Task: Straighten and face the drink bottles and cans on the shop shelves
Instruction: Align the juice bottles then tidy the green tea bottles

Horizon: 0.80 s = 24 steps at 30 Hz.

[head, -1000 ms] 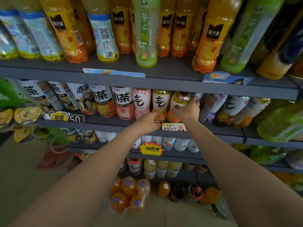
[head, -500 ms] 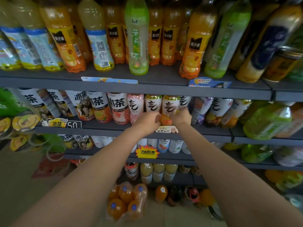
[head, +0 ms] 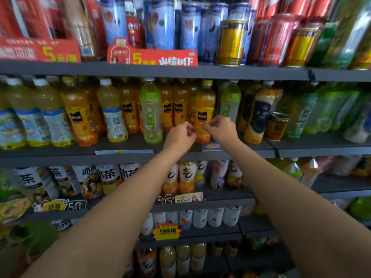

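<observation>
An orange juice bottle (head: 204, 109) with a yellow cap stands at the front of the juice shelf (head: 128, 157), out of line with the row behind it. My left hand (head: 179, 136) is at its lower left and my right hand (head: 220, 129) at its lower right. The fingers of both hands are loosely curled, with the fingertips at the bottle's sides and no grip to be seen. A green tea bottle (head: 151, 111) stands left of it among more orange bottles. One shelf down is a row of white-labelled bottles (head: 187, 176).
Cans (head: 230, 43) and red display trays (head: 152, 57) fill the top shelf. A small gold can (head: 278, 126) stands alone to the right of a dark-labelled bottle (head: 261, 115). Price tags (head: 211, 147) hang on the shelf edges. More bottles fill the shelves below.
Both hands have left the white-labelled bottles on the lower shelf and risen to the orange juice bottle one shelf up. The view has tilted upward, bringing the can shelf into sight.
</observation>
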{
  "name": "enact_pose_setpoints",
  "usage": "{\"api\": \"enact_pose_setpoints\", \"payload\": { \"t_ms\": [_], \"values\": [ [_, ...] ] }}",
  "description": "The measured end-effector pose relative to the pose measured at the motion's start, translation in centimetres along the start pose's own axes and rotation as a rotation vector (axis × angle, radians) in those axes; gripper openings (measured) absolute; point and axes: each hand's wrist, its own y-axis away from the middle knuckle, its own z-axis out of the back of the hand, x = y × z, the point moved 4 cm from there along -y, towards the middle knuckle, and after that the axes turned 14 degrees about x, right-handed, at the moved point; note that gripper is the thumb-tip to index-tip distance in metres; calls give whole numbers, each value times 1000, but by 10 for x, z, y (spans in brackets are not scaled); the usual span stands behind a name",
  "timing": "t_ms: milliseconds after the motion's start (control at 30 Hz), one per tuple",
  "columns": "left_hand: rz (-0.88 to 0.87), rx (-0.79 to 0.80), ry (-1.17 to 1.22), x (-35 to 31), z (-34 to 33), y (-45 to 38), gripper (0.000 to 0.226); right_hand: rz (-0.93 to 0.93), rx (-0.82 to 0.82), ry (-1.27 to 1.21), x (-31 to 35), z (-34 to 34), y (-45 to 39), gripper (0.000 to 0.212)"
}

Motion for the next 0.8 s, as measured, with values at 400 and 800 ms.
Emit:
{"api": "enact_pose_setpoints", "payload": {
  "t_ms": [400,800],
  "values": [
    [136,-275,56,45,34,-25,32,-211,27,-118,3,-19,-73,81],
    [472,-344,220,89,44,-36,66,-45,-21,-15,32,-66,-52,68]
  ]
}}
